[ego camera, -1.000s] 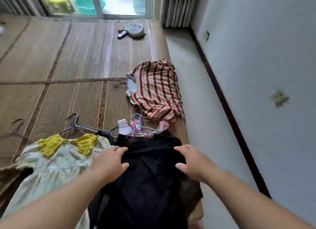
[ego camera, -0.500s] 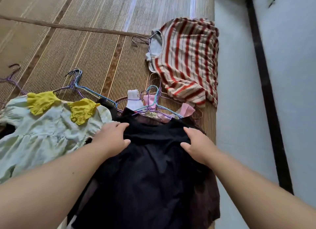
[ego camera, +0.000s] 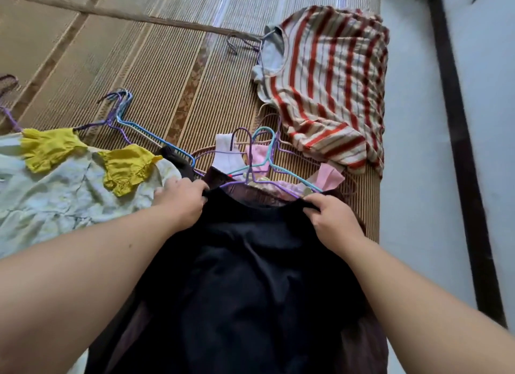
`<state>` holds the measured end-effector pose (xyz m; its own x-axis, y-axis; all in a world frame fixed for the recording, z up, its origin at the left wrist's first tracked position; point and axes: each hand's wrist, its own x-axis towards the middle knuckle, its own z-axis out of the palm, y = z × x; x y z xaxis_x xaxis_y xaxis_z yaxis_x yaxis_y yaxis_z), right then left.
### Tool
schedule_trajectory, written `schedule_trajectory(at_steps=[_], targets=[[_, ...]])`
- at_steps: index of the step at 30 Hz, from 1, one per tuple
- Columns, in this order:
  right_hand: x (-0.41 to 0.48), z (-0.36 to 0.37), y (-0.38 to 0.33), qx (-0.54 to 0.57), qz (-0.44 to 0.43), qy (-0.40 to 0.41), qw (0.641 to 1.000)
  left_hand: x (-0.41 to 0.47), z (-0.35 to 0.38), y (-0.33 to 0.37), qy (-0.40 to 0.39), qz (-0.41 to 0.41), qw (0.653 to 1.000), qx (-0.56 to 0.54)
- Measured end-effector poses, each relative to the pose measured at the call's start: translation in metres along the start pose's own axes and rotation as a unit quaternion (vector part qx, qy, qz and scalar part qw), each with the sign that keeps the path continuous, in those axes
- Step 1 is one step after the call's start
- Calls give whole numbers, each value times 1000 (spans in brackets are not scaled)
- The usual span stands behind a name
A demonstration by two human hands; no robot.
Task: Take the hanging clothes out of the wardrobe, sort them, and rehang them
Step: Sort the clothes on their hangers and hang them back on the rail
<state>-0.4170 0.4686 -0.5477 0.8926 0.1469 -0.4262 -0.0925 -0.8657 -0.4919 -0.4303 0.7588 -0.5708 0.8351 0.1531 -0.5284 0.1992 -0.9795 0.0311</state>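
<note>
Just below the striped shirt (ego camera: 328,75), left hand (ego camera: 181,202) and right hand (ego camera: 331,220) are each pinching the black garment (ego camera: 245,276) at its top edge; hangers (ego camera: 259,172) tangling between it and the shirt could be snagging any lift

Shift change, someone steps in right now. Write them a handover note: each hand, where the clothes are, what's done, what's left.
Left hand: grips the black garment at the left end of its top edge.
Right hand: pinches the right end of that edge.
Black garment lies over a pile of hangered clothes on the mat; striped shirt beyond, pale dress to the left.
Done: clothes are out and laid on the mat.
Left: finish sorting, rehang all; the wardrobe is not in view.
</note>
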Motion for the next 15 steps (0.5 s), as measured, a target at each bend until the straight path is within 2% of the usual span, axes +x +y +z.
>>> schedule_trajectory(at_steps=[3, 9, 15], targets=[[-31, -23, -6, 34, -6, 6, 999, -22, -16, 3, 1, 33, 999, 38], [-94, -101, -34, 54, 19, 23, 998, -83, -86, 6, -16, 94, 987, -133], [-156, -193, -73, 35, 20, 86, 995, -147, -192, 26, 17, 165, 969, -183]])
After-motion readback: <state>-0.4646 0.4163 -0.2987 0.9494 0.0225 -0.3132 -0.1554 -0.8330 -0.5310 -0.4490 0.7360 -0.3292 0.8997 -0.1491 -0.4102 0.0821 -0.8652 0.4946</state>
